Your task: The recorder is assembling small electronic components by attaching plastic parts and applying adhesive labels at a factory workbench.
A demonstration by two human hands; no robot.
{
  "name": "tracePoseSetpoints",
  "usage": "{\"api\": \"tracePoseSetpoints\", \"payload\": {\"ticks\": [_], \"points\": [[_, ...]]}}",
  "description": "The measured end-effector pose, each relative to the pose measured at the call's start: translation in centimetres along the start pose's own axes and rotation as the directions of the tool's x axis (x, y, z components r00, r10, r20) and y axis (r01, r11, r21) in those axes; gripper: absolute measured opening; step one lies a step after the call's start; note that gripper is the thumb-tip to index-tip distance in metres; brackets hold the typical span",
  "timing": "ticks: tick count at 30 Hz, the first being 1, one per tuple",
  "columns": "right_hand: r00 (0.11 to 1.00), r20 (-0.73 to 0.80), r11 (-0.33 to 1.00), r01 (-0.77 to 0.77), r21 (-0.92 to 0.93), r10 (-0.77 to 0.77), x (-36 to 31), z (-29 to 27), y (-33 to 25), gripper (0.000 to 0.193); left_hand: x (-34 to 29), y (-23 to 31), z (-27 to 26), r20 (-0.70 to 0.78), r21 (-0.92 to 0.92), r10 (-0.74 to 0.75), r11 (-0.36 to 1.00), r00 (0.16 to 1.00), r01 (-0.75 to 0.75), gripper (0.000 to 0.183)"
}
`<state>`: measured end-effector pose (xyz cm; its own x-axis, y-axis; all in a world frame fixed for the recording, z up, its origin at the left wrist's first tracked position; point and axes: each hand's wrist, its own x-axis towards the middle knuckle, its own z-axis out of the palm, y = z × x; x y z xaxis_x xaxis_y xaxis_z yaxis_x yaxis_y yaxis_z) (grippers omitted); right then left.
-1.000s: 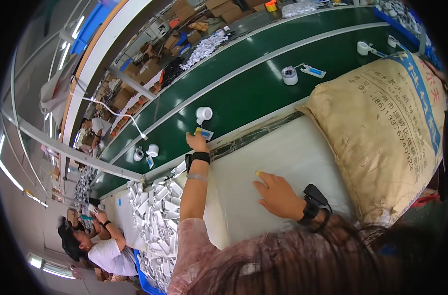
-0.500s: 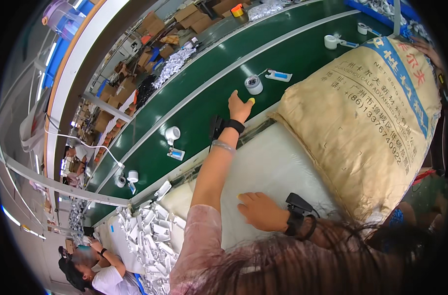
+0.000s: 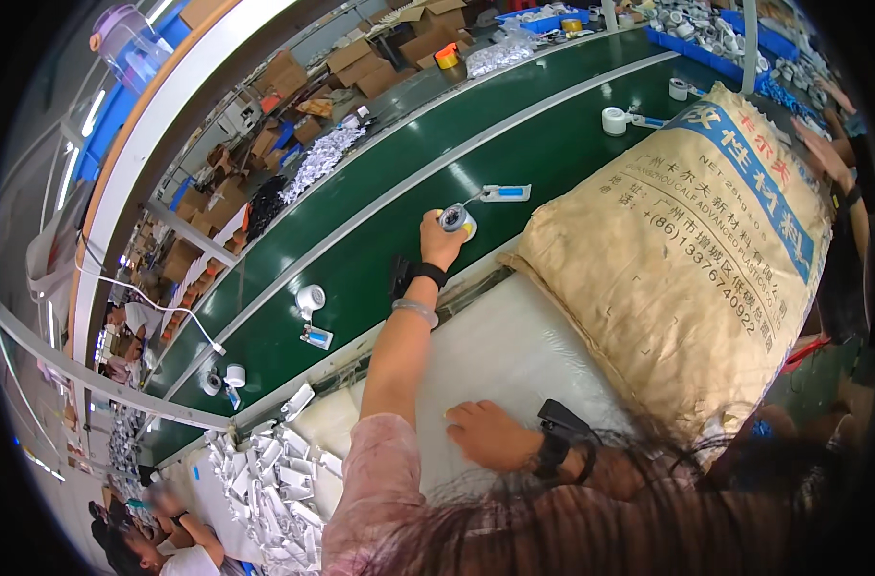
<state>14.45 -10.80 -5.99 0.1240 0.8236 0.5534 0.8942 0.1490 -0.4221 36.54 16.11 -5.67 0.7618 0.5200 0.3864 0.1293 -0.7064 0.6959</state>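
Observation:
My left hand [image 3: 440, 244] reaches over the green conveyor belt. Its fingers are closed around a white cup-shaped housing [image 3: 464, 223] with a dark round centre. A short wire joins the housing to a flat white piece with a blue strip [image 3: 507, 194], which lies on the belt. A yellow cover shows on the left thumb. Down on the plastic-covered white surface [image 3: 534, 336] rests my right hand [image 3: 490, 435], its fingers loosely bent and nothing visible in them. Similar housing sets [image 3: 310, 300] sit along the belt on both sides.
A large tan sack [image 3: 678, 259] lies right of my hands. Left of my arm is a heap of white plastic parts [image 3: 274, 480]. Blue bins [image 3: 706, 38] stand at the far right, where another person's hand [image 3: 814, 144] shows. A metal rail [image 3: 389, 206] runs along the belt.
My left hand has closed around the white housing, which it was reaching toward before. The view has shifted slightly. My right hand stays on the white surface.

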Motion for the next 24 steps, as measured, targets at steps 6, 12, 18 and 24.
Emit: {"api": "tracePoseSetpoints", "payload": {"ticks": [6, 12, 18, 24], "points": [[0.940, 0.042, 0.941, -0.336, -0.042, 0.338, 1.6, -2.6, -0.5, 0.035, -7.7, -0.3, -7.9, 0.153, -0.398, -0.074, 0.908, 0.985, 0.130, 0.056], [0.858, -0.286, 0.889, -0.338, 0.309, 0.426, 1.8, -3.3, -0.4, 0.045, -20.1, 4.2, -16.4, 0.364, -0.484, -0.052, 0.842, 0.930, 0.237, 0.064], [0.901, 0.083, 0.857, -0.431, 0.282, 0.426, 2.1, -4.7, -0.8, 0.032, -29.0, 7.8, -19.7, 0.431, -0.189, -0.010, 0.977, 0.902, 0.101, 0.075], [0.846, 0.012, 0.804, -0.510, 0.306, 0.532, 2.4, -3.5, -0.1, 0.025, -32.2, 8.8, -19.6, 0.337, -0.139, 0.072, 0.990, 0.939, -0.026, 0.074]]}}
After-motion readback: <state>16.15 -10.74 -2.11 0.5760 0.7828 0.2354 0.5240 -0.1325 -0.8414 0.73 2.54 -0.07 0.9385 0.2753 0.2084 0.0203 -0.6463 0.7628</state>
